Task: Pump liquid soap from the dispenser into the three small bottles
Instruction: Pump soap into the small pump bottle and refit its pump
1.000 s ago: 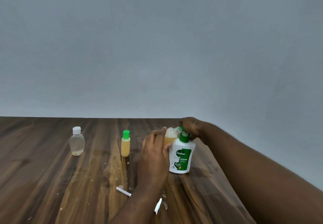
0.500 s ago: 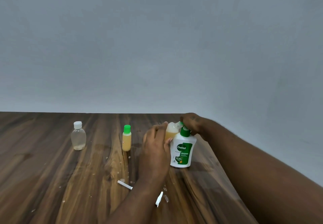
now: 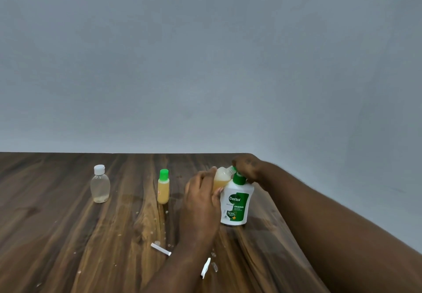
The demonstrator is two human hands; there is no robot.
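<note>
Two grips busy: left grip (image 3: 201, 201) holds the bottle (image 3: 221, 176) against the dispenser (image 3: 237, 203), right grip (image 3: 247, 167) clasps its pump (image 3: 239, 177). Press slowly, keeping the bottle steady.

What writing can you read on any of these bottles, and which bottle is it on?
"Dettol": soap dispenser label.
"ORIGINAL": same label, below.
"99.99%": same label, lower; the fine print is too small.
Green-capped bottle: small red mark, unreadable.

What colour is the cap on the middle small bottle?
Bright green; the cap shows best in the head view.
</note>
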